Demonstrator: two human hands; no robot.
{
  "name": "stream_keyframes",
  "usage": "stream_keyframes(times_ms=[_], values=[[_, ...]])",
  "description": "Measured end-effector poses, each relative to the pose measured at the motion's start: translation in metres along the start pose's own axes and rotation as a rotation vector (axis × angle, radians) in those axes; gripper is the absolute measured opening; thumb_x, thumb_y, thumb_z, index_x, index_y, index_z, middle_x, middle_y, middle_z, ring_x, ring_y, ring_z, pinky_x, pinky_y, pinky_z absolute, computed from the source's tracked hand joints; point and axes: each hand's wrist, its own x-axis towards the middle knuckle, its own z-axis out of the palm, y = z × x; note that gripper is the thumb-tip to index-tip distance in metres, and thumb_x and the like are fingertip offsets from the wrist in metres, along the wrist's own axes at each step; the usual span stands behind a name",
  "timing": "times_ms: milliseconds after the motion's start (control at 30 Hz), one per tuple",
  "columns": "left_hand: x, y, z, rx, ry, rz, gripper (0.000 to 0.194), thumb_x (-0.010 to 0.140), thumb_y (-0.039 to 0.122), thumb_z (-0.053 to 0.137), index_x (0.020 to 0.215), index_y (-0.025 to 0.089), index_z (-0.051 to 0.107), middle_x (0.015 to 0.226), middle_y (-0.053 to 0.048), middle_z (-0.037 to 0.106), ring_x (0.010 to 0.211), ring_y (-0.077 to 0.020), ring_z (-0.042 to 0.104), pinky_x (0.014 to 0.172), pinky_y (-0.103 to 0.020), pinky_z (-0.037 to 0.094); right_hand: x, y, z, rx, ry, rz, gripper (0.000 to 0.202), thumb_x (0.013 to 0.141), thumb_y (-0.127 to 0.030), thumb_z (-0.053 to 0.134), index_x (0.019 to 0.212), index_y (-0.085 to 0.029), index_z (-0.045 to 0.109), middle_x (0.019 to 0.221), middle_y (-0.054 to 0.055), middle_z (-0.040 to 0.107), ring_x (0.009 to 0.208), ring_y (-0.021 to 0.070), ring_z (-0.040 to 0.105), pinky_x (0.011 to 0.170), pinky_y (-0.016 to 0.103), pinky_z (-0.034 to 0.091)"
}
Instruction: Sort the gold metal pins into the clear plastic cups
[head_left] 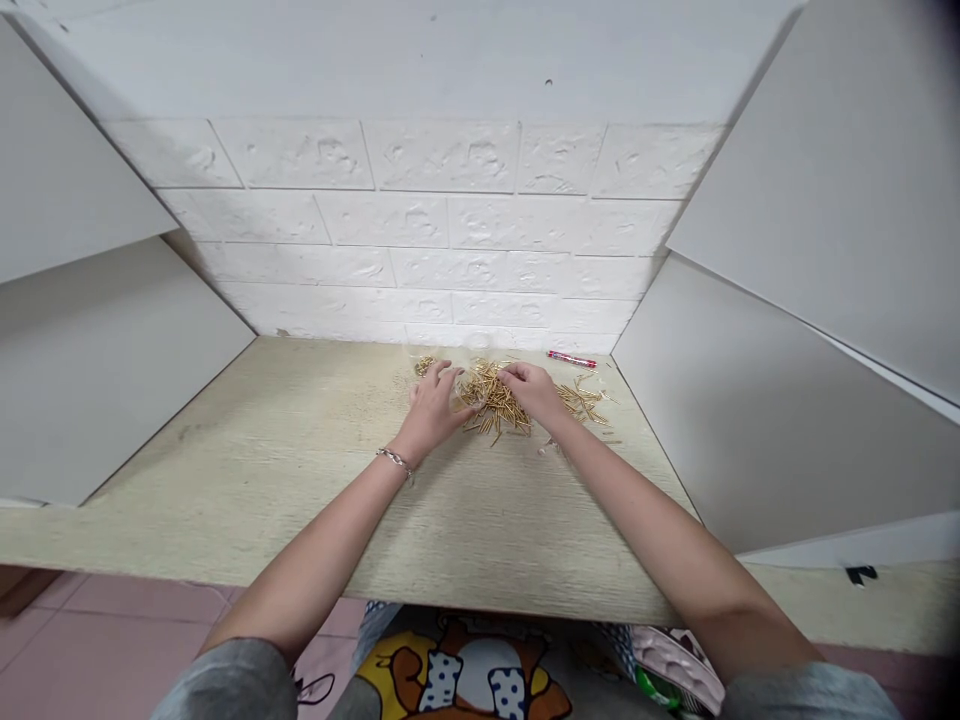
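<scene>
Fingers of the right hand [527, 386] are pinched closed at the heap of gold-coloured pins [501, 405] on the bench [337, 520] (whether one is held cannot be told). Those of the left hand [433, 408] are parted beside it, any grip unclear. Pins could be scattered towards the red pen [571, 359] by a brushing wrist.

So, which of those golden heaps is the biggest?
The middle heap, between the left hand and right hand. It shows more pieces than the small heap by the left fingertips or the scattered heap right of the right hand.
</scene>
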Motion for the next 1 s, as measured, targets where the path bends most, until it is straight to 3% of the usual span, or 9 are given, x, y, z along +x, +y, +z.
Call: stream_keyframes(times_ms=[167,333,467,567,700,1000], values=[[0.000,0.000,0.002,-0.025,0.010,0.008,0.059,0.068,0.043,0.063,0.120,0.024,0.041,0.133,-0.011,0.034,0.123,-0.0284,0.034,0.096,-0.049,0.032,0.003,0.004,0.003,0.221,-0.058,0.061,0.027,0.071,-0.042,0.054,0.073,-0.016,0.062,0.058,-0.003,0.053,0.052,0.0104,0.045,0.052,0.023,0.034],[0.000,-0.001,0.005,-0.100,0.016,0.029,0.061,0.067,0.044,0.064,0.120,0.024,0.042,0.131,-0.010,0.035,0.122,-0.0270,0.035,0.098,-0.047,0.032,-0.002,0.000,0.007,0.341,-0.043,0.061,0.030,0.068,-0.044,0.057,0.077,-0.015,0.062,0.059,-0.003,0.053,0.051,0.0100,0.045,0.050,0.022,0.035],[0.000,-0.003,0.008,-0.177,0.011,0.061,0.063,0.066,0.047,0.064,0.120,0.021,0.043,0.128,-0.011,0.035,0.121,-0.0252,0.035,0.100,-0.043,0.032,-0.006,-0.003,0.012,0.273,0.007,-0.013,0.026,0.071,-0.040,0.057,0.078,-0.016,0.064,0.065,-0.001,0.058,0.059,0.0122,0.051,0.058,0.025,0.040],[0.000,-0.002,0.008,-0.208,0.004,0.080,0.063,0.066,0.046,0.065,0.120,0.022,0.043,0.128,-0.011,0.035,0.122,-0.0254,0.035,0.100,-0.042,0.032,-0.007,-0.001,0.016,0.217,0.042,-0.150,0.020,0.072,-0.035,0.059,0.076,-0.017,0.065,0.077,0.002,0.061,0.074,0.0149,0.055,0.071,0.028,0.043],[0.000,0.000,0.007,-0.249,-0.016,0.102,0.063,0.066,0.042,0.066,0.121,0.023,0.043,0.128,-0.011,0.035,0.121,-0.0256,0.036,0.098,-0.042,0.035,-0.007,0.002,0.017,0.102,0.053,-0.316,0.013,0.074,-0.030,0.060,0.076,-0.019,0.068,0.098,0.005,0.057,0.095,0.0172,0.052,0.088,0.033,0.039],[-0.002,0.003,0.006,-0.248,-0.072,0.131,0.060,0.065,0.035,0.066,0.120,0.024,0.043,0.130,-0.010,0.033,0.122,-0.0266,0.035,0.100,-0.045,0.033,-0.006,0.007,0.014,-0.258,-0.052,-0.547,0.011,0.078,-0.024,0.059,0.079,-0.025,0.069,0.106,0.005,0.055,0.105,0.0219,0.044,0.093,0.044,0.034]])
